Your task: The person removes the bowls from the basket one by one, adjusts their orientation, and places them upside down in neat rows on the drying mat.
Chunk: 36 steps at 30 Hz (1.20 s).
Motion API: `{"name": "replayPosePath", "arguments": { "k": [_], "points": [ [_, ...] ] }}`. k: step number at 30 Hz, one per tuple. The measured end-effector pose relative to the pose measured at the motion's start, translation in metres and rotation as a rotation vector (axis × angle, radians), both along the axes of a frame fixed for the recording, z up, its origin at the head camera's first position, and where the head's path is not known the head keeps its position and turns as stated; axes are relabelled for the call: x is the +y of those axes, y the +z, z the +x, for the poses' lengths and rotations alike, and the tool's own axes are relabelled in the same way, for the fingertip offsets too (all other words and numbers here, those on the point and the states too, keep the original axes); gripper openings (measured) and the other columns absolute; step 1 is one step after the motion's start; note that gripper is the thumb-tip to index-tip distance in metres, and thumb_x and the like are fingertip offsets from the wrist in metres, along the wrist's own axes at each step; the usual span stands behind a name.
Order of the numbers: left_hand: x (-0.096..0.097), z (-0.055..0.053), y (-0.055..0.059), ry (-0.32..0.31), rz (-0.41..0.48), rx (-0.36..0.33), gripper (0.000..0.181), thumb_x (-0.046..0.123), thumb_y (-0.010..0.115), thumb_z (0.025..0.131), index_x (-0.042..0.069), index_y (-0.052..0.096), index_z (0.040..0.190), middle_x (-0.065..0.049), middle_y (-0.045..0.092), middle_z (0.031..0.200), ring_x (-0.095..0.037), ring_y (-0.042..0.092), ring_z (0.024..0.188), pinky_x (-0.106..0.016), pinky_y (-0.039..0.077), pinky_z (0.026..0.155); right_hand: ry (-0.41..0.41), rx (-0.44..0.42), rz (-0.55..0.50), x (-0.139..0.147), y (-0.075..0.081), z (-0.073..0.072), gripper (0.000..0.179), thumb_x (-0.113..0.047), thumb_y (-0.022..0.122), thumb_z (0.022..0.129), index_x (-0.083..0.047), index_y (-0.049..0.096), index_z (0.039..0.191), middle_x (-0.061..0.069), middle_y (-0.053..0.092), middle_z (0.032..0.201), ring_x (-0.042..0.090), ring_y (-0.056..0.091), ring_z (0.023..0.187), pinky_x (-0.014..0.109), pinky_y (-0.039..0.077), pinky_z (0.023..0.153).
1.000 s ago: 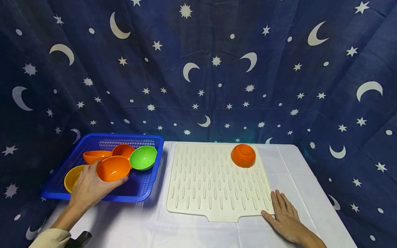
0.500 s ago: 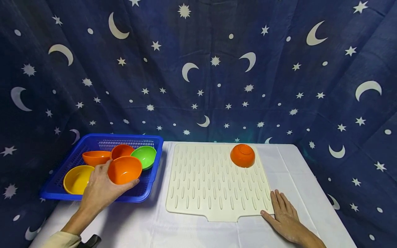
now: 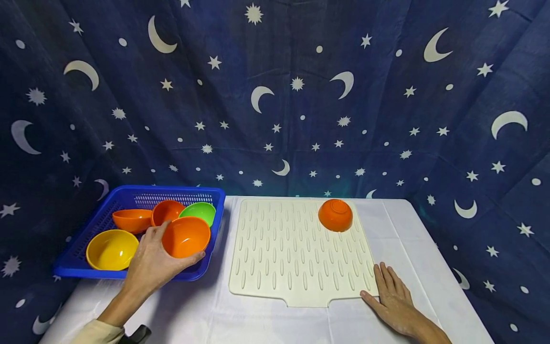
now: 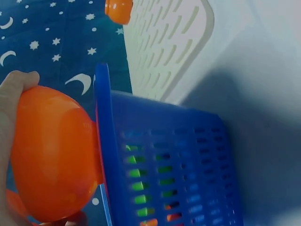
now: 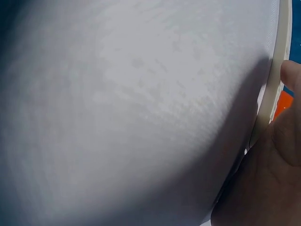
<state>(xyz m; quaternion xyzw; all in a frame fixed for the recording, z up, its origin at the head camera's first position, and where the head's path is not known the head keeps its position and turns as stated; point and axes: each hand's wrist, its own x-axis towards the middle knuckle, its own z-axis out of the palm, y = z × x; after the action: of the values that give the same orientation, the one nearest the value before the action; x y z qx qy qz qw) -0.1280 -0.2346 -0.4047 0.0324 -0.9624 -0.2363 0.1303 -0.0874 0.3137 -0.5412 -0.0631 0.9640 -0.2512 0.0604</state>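
Observation:
My left hand [image 3: 154, 260] grips an orange bowl [image 3: 186, 237] between thumb and fingers, its hollow side facing up, over the right part of the blue basket [image 3: 64, 271]. In the left wrist view the rounded outside of that bowl [image 4: 54, 155] fills the space beside the basket wall. Behind it in the basket are a green bowl [image 3: 199, 210] and two more orange bowls, with a yellow bowl [image 3: 112, 250] to the left. My right hand [image 3: 395, 306] lies flat with straight fingers at the front right corner of the cream drying mat [image 3: 296, 253], its thumb on the mat's edge.
One orange bowl [image 3: 336, 215] sits upside down at the mat's back right. A white cloth [image 3: 258, 322] covers the table. Behind the table hangs a dark blue curtain [image 3: 283, 62] with moons and stars.
My left hand has carried the orange bowl rightward across the basket, uncovering the yellow bowl and covering part of the green one. My right hand stays put.

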Motion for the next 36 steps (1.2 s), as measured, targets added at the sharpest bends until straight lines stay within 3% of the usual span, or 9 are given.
{"name": "replayPosePath", "arguments": {
  "k": [11, 22, 30, 36],
  "points": [
    [0.017, -0.001, -0.001, -0.016, 0.005, 0.053, 0.117, 0.068, 0.084, 0.066, -0.003, 0.041, 0.149, -0.027, 0.047, 0.124, -0.048, 0.050, 0.106, -0.067, 0.050, 0.082, 0.002, -0.020, 0.004, -0.002, 0.007, 0.000, 0.096, -0.050, 0.057, 0.100, 0.014, 0.011, 0.155, 0.037, 0.006, 0.160, 0.055, -0.001, 0.144, 0.075, 0.002, 0.105],
    [0.028, 0.002, -0.001, -0.052, -0.001, 0.050, 0.116, 0.071, 0.083, 0.063, -0.003, 0.046, 0.145, -0.023, 0.048, 0.128, -0.047, 0.054, 0.105, -0.066, 0.052, 0.079, -0.006, -0.019, -0.001, -0.003, 0.009, 0.000, 0.096, -0.050, 0.056, 0.100, 0.013, 0.009, 0.156, 0.037, 0.005, 0.159, 0.055, -0.003, 0.145, 0.076, 0.000, 0.105],
    [0.039, 0.003, -0.003, -0.054, 0.042, 0.027, 0.117, 0.072, 0.084, 0.063, 0.000, 0.045, 0.147, -0.022, 0.050, 0.123, -0.044, 0.054, 0.104, -0.063, 0.053, 0.079, 0.000, -0.015, -0.002, -0.003, 0.008, 0.000, 0.096, -0.049, 0.055, 0.101, 0.012, 0.007, 0.156, 0.038, 0.004, 0.159, 0.056, -0.004, 0.144, 0.077, -0.001, 0.104],
    [0.052, 0.007, -0.005, -0.070, 0.072, 0.003, 0.117, 0.072, 0.083, 0.063, 0.001, 0.046, 0.147, -0.021, 0.050, 0.129, -0.044, 0.055, 0.108, -0.065, 0.052, 0.083, 0.009, -0.053, -0.003, -0.002, 0.010, -0.002, 0.098, -0.050, 0.058, 0.099, 0.013, 0.009, 0.155, 0.038, 0.003, 0.160, 0.056, -0.003, 0.145, 0.075, -0.002, 0.106]
  ]
}}
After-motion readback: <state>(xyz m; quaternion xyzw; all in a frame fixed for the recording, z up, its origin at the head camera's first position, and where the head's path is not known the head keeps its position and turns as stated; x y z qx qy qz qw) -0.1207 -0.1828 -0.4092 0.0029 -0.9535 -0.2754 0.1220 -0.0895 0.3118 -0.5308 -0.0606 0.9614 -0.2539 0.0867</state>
